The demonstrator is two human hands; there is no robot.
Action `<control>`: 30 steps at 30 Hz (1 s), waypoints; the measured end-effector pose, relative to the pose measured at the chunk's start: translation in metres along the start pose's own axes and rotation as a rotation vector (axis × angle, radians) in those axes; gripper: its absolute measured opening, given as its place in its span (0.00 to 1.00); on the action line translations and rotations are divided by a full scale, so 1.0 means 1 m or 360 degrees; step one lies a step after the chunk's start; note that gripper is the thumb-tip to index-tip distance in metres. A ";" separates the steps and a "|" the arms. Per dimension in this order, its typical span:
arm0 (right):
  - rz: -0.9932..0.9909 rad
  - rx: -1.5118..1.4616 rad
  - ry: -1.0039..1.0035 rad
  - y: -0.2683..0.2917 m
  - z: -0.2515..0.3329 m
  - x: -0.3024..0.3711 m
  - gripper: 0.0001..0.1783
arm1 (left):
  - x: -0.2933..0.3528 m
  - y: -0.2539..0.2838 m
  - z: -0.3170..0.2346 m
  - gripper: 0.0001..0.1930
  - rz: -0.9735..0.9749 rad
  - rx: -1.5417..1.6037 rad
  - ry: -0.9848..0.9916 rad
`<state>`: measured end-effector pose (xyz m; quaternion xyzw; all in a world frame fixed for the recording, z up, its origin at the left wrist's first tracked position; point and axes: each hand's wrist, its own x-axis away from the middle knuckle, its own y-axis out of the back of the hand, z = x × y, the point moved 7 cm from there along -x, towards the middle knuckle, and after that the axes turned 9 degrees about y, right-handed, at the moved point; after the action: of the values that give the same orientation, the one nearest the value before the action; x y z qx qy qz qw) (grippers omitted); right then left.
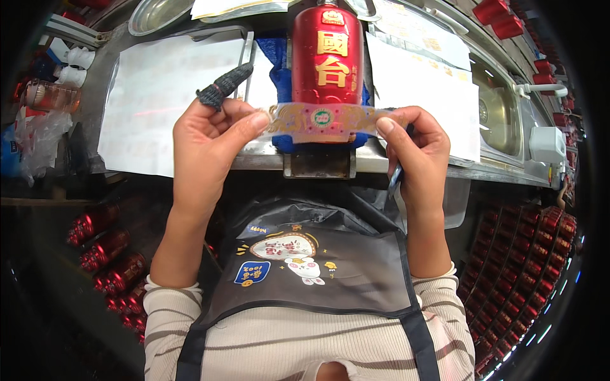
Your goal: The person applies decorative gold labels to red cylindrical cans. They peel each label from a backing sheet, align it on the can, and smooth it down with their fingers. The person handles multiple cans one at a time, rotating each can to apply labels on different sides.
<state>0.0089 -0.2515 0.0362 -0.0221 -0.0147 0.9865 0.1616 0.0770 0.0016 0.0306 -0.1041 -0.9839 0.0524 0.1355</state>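
Observation:
A translucent decorative label strip (pixel 289 122) with gold scrolls and a green round emblem is stretched level between my hands. My left hand (pixel 210 141) pinches its left end between thumb and fingers; a dark knitted finger cover (pixel 226 86) sits on one raised finger. At the other end, my right hand (pixel 420 147) grips the strip the same way. Just behind the strip lies a glossy red bottle (pixel 309 63) with raised gold characters, on a blue cloth (pixel 277 60). The strip covers part of the bottle's near end. A thin dark tool (pixel 394 180) shows below my right hand, partly hidden.
White sheets (pixel 152 95) cover the metal bench on both sides. A sink with a tap (pixel 540 90) is at right, a metal bowl (pixel 159 16) at far left. Red bottles stand below at left (pixel 111 247) and in rows at right (pixel 518 267). Plastic bags (pixel 47 143) lie left.

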 end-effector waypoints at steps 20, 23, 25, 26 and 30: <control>-0.0081 -0.0074 -0.0122 0.005 -0.029 -0.006 0.07 | -0.022 -0.007 0.022 0.09 0.0012 0.0094 0.0044; -0.0062 -0.0075 -0.0120 0.005 -0.031 -0.007 0.07 | -0.023 -0.009 0.024 0.08 0.0029 0.0110 0.0053; -0.0059 -0.0075 -0.0122 0.006 -0.032 -0.007 0.07 | -0.024 -0.010 0.024 0.08 0.0023 0.0101 0.0048; -0.0064 -0.0082 -0.0123 0.006 -0.033 -0.008 0.07 | -0.024 -0.010 0.024 0.08 0.0023 0.0101 0.0043; -0.0080 -0.0098 -0.0135 0.006 -0.034 -0.008 0.08 | -0.025 -0.010 0.024 0.08 0.0013 0.0091 0.0039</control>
<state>0.0161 -0.2591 0.0023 0.0153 -0.0523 0.9813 0.1847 0.0923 -0.0153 0.0026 -0.1048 -0.9798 0.0797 0.1503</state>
